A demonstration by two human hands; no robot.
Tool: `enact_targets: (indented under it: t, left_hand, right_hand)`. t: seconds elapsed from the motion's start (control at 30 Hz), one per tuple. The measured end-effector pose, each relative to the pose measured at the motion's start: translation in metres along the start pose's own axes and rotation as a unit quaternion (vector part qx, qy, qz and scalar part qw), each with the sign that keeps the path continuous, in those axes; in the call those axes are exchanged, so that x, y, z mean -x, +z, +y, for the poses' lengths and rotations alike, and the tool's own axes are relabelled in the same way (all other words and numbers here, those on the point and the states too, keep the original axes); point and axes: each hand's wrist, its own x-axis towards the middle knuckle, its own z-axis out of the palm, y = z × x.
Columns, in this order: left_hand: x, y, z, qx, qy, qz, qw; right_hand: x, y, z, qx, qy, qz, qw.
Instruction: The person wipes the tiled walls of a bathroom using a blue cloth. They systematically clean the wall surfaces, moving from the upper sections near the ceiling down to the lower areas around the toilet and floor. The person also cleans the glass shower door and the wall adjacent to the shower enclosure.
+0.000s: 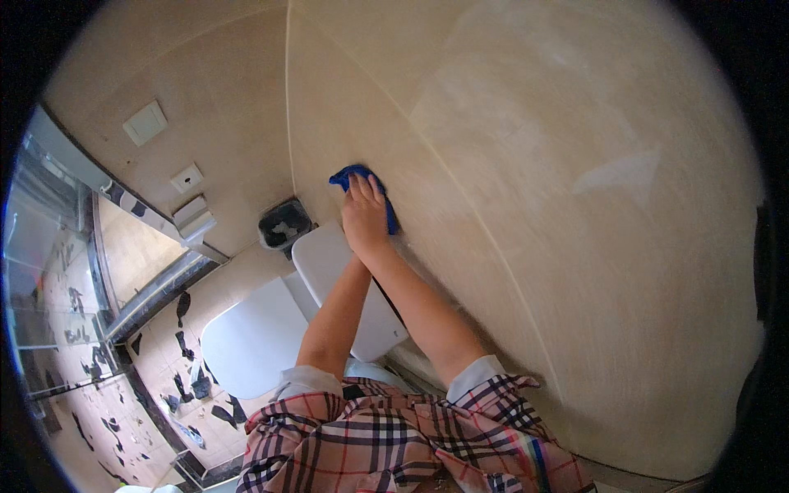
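My right hand [365,212] presses a blue cloth [357,171] against the beige wall [524,215], its fingers spread over the fabric. The cloth sticks out past the fingertips and along the right side of the hand. My left forearm [333,320] crosses in to meet the right wrist. The left hand is mostly hidden beneath the right one, so its grip does not show. Just below my hands is the white lid of a toilet cistern [345,289], partly covered by my forearms. The closed white toilet lid [256,339] lies to its left.
A black waste bin [269,233] with pale waste inside stands beside the cistern in the wall corner. On the left wall are a paper holder [196,220], a socket [187,178] and a blank plate [145,123]. Glass panels [49,277] stand at far left; dark patches mark the tiled floor [216,440].
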Motion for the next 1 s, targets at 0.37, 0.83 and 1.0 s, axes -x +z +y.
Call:
enact_targets:
  t: [0.37, 0.83, 1.0]
  left_hand:
    - [0.212, 0.032, 0.088, -0.007, 0.263, -0.177, 0.948]
    - [0.286, 0.040, 0.197, -0.130, 0.659, -0.367, 0.644]
    - [0.294, 0.053, 0.228, -0.092, 0.673, -0.310, 0.666]
  right_hand:
    - [0.159, -0.216, 0.008, 0.195, 0.149, 0.125, 0.961]
    - [0.214, -0.321, 0.016, 0.320, 0.317, 0.380, 0.808]
    - [0.193, -0.364, 0.026, 0.392, 0.272, 0.416, 0.774]
